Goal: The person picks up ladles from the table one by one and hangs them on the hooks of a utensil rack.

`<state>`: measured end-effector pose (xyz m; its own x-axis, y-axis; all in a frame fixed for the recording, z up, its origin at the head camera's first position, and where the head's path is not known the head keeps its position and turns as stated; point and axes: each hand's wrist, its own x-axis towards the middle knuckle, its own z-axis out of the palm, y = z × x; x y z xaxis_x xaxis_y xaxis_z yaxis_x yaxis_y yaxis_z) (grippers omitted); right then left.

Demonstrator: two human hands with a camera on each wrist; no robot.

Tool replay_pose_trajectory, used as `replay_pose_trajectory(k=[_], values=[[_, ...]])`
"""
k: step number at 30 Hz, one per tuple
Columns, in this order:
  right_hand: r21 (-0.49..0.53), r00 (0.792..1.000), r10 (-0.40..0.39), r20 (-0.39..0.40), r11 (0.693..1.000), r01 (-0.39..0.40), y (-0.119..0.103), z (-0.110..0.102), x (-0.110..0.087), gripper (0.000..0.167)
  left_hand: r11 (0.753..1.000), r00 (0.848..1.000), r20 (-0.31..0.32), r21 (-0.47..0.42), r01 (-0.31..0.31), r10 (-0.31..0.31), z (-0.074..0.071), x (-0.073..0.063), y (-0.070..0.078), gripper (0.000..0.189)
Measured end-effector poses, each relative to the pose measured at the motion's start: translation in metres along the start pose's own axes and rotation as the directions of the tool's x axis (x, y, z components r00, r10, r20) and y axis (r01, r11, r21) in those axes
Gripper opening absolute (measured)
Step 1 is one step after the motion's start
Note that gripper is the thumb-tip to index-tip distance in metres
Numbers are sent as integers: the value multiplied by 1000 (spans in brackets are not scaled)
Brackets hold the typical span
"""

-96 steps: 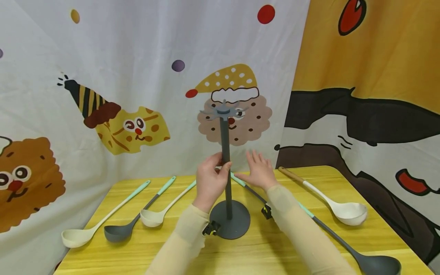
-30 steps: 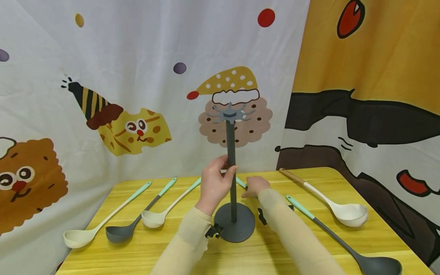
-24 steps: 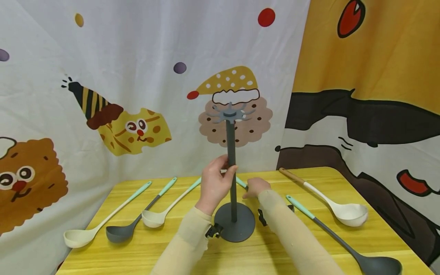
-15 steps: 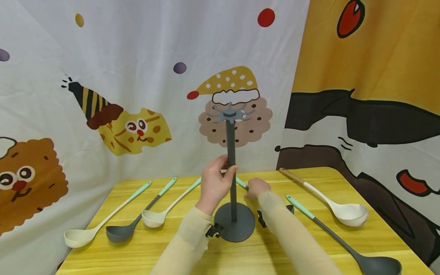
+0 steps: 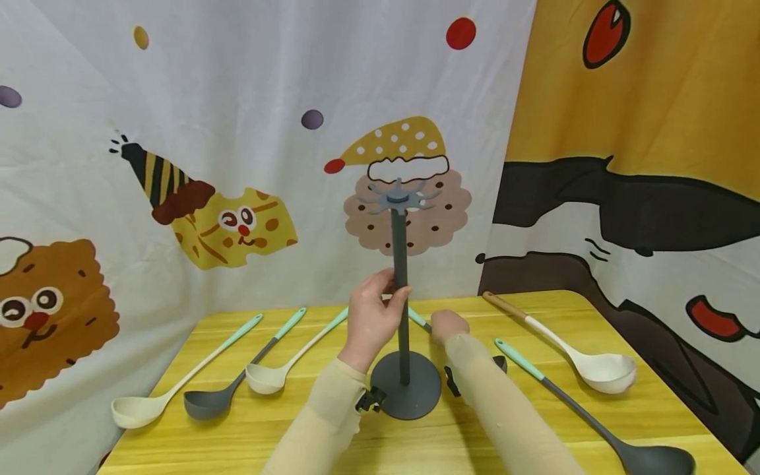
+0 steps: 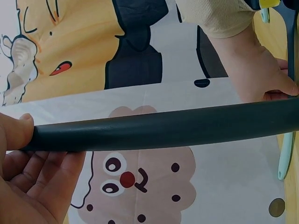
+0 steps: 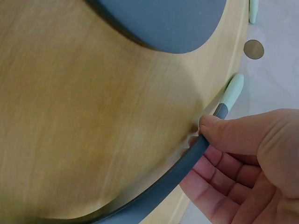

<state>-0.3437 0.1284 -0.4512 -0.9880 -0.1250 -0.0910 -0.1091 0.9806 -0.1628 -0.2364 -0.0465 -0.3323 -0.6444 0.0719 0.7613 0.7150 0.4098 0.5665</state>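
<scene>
Stand [image 5: 400, 257] in dark gray rises upright from a wood-grain tabletop [image 5: 410, 452], its slim post gripped by a person's left hand [image 5: 371, 320], thumb and fingers curled around it well above the base. Flat and round, the base [image 5: 406, 402] carries a plain, straight post topped by a paler, bluish-gray crown [image 5: 398, 196] of radiating hooks. Just to the right of the post, the person's right hand [image 5: 448, 326] pinches a ladle [image 7: 163, 186] between thumb and fingers. The ladle pairs a slender, smooth dark gray stem with a rounded mint-green grip [image 7: 233, 91], which points toward the far edge of the tabletop.

Much of the ladle is lost to the head camera behind the right hand and a cream sleeve [image 5: 505, 409]; what looks like a sliver of its bowl [image 5: 501, 363] shows past the forearm. Whether that bowl rests on the wood cannot be made out. From the right wrist, the stem runs out at the lower left and the base is cut by the top edge. The left-wrist view takes in only a length of post. At lower right in the head view, another gray ladle [image 5: 653, 455] has its bowl clipped by the frame.
</scene>
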Motion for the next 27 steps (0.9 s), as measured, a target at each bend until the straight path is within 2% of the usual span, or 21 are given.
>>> replay_pose_trajectory(k=[10, 20, 27], values=[[7, 1000, 2, -22, 1000, -2, 2, -5, -1, 7, 1000, 1000, 2, -3, 24, -24, 0, -1, -1, 20], [149, 994, 17, -110, 989, -1, 9, -23, -1, 5, 1000, 1000, -7, -9, 3, -3, 0, -1, 0, 18], [213, 985, 18, -173, 977, 20, 13, -29, -4, 7, 1000, 1000, -5, -9, -3, 3, 1, -1, 0, 20]])
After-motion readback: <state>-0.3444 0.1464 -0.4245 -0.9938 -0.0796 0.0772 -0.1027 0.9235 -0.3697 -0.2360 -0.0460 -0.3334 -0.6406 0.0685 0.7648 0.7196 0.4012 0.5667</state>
